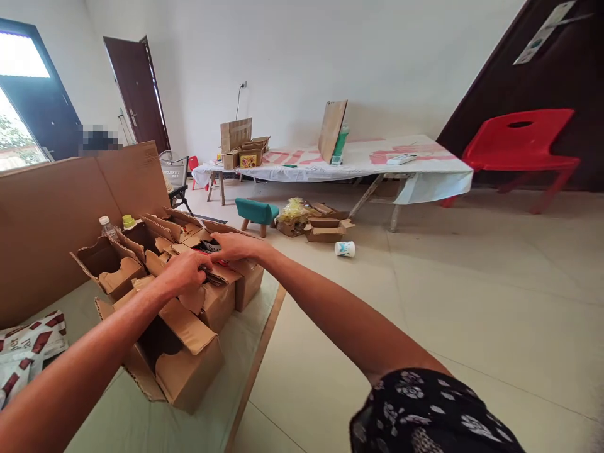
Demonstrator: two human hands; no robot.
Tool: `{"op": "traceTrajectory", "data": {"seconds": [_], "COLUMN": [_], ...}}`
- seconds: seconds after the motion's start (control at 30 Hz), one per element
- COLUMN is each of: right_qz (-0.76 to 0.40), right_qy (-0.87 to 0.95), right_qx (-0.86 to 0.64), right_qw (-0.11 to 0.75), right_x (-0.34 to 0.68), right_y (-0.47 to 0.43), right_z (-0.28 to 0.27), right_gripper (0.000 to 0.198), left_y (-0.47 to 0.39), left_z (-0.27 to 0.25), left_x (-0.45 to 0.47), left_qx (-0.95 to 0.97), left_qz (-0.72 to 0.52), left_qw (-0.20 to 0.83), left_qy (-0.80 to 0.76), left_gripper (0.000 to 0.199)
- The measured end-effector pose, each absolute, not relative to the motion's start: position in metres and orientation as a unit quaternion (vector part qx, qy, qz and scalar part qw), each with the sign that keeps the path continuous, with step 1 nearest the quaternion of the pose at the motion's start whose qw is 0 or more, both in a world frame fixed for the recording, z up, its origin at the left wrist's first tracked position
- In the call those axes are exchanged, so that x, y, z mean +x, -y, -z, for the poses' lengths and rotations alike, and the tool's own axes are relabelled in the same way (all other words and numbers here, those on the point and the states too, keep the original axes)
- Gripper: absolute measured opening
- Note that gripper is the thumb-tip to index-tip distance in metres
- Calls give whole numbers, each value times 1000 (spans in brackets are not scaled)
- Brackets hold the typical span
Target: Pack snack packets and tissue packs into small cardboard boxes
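Note:
Both of my hands are at the far end of a group of open cardboard boxes. My left hand [187, 272] has its fingers curled together at the box flaps; what is in them, if anything, is hidden. Beside it, my right hand [234, 246] reaches over a box and its fingers bend down onto a dark packet [213, 248] with pale lettering and some red. The packet lies partly inside the box, and the fingertips are partly hidden. Nearest me stands an open box [195, 371] with its flaps raised; another open box [113, 274] is at the left.
A tall cardboard panel [70, 207] stands behind the boxes, near a clear bottle [107, 228] and a yellow-green cap [128, 221]. Patterned packets [35, 343] lie at left. Beyond are a teal stool [256, 211], a paper cup [345, 249], a covered table [425, 182] and a red chair [523, 148].

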State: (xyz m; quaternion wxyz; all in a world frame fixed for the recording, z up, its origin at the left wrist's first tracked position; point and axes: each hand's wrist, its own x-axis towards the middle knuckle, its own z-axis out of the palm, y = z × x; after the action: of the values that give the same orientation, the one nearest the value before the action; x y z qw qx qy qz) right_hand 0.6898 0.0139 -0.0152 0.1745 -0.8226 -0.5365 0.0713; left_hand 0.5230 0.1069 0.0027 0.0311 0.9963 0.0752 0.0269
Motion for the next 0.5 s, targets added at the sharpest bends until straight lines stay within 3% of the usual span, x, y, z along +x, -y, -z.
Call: {"op": "traceTrajectory", "data": {"seconds": [0.27,0.37,0.5], "right_qz": [-88,-71,-55], "right_qy": [533,513,486], "right_qx": [-839,-854,-871], "right_qw": [72,50,37], "right_x": [690,685,682], "right_y": [-18,-27,-44], "right_z": [25,27,34], "right_gripper": [47,48,38], "left_y": [-105,-105,-103], "left_z": [7,7,7], "left_x": [524,525,528], "left_qx": [998,998,996], "left_qz": [-4,4,0], "left_qw": [25,20,6], "left_qy": [-63,-67,-85], "left_gripper": [66,62,41]}}
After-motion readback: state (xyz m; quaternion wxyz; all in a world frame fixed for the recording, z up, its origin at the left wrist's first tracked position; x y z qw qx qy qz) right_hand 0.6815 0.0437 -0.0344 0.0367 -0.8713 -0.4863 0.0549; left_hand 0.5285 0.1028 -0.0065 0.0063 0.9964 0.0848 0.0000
